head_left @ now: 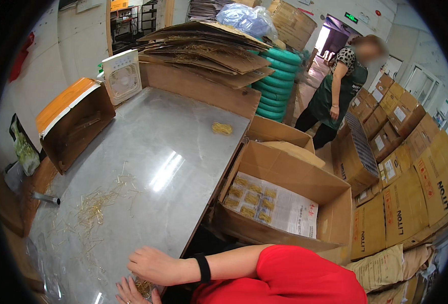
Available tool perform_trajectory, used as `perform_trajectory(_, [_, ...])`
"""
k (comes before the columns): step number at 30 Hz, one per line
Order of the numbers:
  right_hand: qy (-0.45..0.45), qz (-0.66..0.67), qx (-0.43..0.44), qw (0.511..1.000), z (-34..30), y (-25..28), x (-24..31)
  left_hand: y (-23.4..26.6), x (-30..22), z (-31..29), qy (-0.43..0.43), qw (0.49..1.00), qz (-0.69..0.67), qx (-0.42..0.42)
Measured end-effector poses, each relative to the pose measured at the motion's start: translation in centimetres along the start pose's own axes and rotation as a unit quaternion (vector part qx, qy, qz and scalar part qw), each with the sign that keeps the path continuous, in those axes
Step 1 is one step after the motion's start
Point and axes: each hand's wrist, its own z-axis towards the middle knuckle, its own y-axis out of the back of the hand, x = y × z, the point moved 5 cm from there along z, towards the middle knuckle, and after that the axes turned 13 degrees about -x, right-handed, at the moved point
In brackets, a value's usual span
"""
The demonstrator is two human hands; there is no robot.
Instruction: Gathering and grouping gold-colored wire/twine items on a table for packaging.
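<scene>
At the lower edge of the grey table (183, 121), my right hand (155, 266) curls downward, its fingers bent; what they hold, if anything, is hidden. Just below it my left hand (132, 293) has its fingers and thumb apart. Thin gold wire pieces (144, 287) show between my left thumb and fingers, partly covered by my right hand. More loose gold wire pieces (95, 207) lie scattered over the left part of the tabletop. A compact gold bundle (221, 128) sits alone near the far right corner.
Right of the table, an open carton (330, 195) holds several gold bundles (249, 197) on a printed sheet. An orange-edged box (77, 119) lies on its side at left, beside a white fan (123, 76). Flattened cardboard (209, 48) is stacked behind. A person (343, 83) stands beyond, near stacked cartons.
</scene>
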Motion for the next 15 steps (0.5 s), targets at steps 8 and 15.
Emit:
perform_trajectory(8, [0.041, 0.042, 0.066, 0.996, -0.3, -1.0, 0.9, -0.2, 1.6, -1.1, 0.059, 0.996, -0.031, 0.052])
perform_trajectory(15, [-0.168, 0.106, -0.004, 0.98, 0.7, 5.7, -1.9, -0.2, -0.8, 0.5, 0.015, 0.997, -0.068, 0.012])
